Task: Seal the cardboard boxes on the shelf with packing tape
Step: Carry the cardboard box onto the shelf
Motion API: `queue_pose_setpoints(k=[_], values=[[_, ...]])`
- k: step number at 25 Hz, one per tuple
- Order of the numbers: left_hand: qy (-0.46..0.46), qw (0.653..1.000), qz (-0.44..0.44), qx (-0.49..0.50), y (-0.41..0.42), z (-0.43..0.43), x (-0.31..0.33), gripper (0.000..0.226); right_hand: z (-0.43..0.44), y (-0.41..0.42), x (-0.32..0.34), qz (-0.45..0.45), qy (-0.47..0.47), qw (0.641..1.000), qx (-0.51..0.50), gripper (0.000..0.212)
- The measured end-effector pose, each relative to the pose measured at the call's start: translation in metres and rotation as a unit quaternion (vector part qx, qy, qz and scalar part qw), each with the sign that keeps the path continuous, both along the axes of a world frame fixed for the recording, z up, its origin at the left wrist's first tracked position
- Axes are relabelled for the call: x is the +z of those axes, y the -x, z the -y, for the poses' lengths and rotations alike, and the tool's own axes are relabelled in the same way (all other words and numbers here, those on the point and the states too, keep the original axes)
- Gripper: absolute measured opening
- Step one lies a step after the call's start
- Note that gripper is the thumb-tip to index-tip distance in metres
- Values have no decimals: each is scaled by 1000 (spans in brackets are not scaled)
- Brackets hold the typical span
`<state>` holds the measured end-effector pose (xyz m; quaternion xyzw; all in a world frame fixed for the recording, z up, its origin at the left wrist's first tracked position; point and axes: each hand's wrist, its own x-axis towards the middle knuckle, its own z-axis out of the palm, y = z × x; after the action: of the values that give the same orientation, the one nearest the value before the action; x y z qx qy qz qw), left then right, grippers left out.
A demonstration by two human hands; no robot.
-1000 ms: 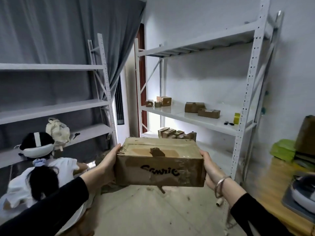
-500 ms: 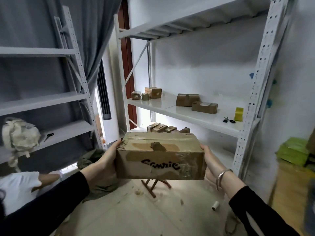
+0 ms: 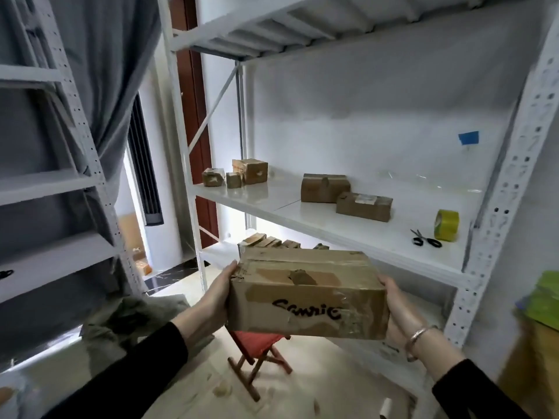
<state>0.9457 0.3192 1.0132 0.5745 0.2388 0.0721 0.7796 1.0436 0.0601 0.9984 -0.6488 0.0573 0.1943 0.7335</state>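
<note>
I hold a worn cardboard box (image 3: 305,294) with black handwriting on its front, level in front of me below the white shelf (image 3: 348,234). My left hand (image 3: 216,293) grips its left end and my right hand (image 3: 397,306) its right end. On the shelf lie two brown boxes (image 3: 325,187) (image 3: 364,206) near the middle and three smaller boxes (image 3: 234,173) at the far left. A yellow-green roll of packing tape (image 3: 446,225) stands at the shelf's right end, with black scissors (image 3: 426,238) in front of it.
A small folding stool with a red seat (image 3: 257,355) stands on the floor under the held box. More boxes (image 3: 269,241) sit on the lower shelf. A second white rack (image 3: 54,189) and grey curtain are on the left. Green items (image 3: 541,300) lie at the right.
The view has swung right and closer to the shelf. The box stays gripped in both hands. The person crouching at the left has left the view.
</note>
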Motion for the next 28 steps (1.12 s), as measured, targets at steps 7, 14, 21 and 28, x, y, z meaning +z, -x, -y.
queue_pose_setpoints(k=[7,14,21,28], values=[[-8,998,40,-55,-198,-21,9,40,2,-144,31,36,-18,995,-89,39],[-50,995,27,-81,-356,-37,18,47,-10,-291,28,24,-42,995,-90,43],[-44,988,80,-127,-489,-63,78,45,-36,-399,83,76,-65,988,-117,45],[-13,959,73,-272,-638,-59,75,36,-53,-468,75,74,-58,958,-271,44]])
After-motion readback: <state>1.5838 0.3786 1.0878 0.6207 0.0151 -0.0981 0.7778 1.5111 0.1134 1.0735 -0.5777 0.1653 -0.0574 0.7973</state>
